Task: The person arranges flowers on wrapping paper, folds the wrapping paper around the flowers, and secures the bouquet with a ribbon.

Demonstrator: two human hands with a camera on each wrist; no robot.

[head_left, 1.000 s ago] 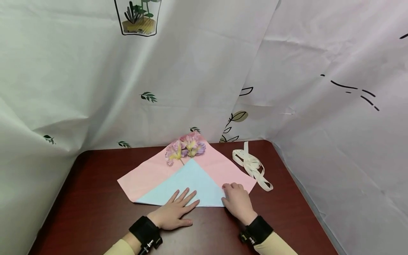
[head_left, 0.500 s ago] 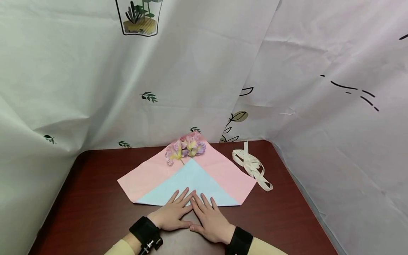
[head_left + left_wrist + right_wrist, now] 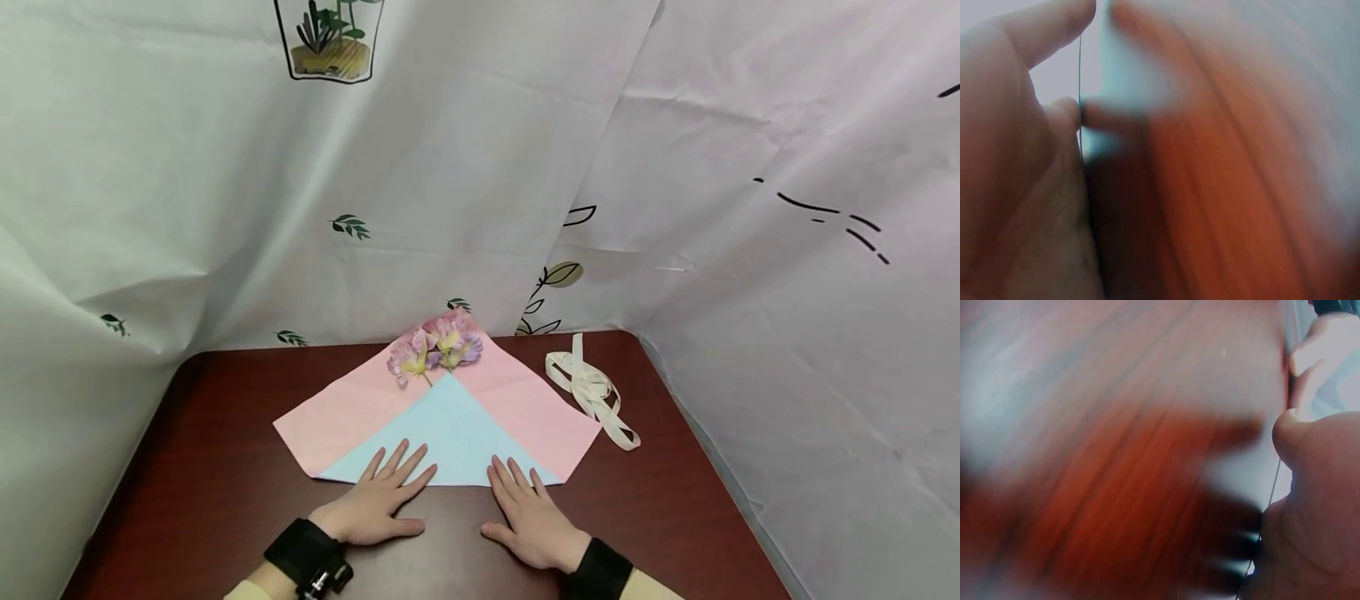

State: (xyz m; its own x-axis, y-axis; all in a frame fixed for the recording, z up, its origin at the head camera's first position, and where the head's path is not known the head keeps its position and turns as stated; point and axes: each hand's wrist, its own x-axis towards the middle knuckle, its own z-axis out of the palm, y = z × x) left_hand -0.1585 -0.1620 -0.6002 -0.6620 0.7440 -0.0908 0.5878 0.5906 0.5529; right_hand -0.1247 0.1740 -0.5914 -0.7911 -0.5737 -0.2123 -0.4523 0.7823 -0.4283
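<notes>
A pink sheet of wrapping paper [image 3: 525, 400] lies on the table, its light blue side [image 3: 450, 433] folded up from the front edge into a triangle. Pink and purple artificial flowers [image 3: 437, 346] rest on the upper part, their lower stems under the blue fold. My left hand [image 3: 375, 500] lies flat with spread fingers, fingertips on the blue part left of centre. My right hand [image 3: 532, 517] rests flat at the right part of the folded edge, fingertips on the paper. Neither hand holds anything. In the left wrist view the left hand [image 3: 1016, 144] is close up; the right wrist view shows the right hand [image 3: 1316, 506].
A loose bundle of cream ribbon [image 3: 592, 390] lies at the back right, beside the paper's right corner. The dark red-brown table [image 3: 225, 500] has rounded back corners. White printed cloth [image 3: 450, 167] hangs behind it and at the sides.
My right hand went from the fold's right end to the middle beside the left hand, then back rightward. The left hand has slid left along the fold. The flowers stay in place.
</notes>
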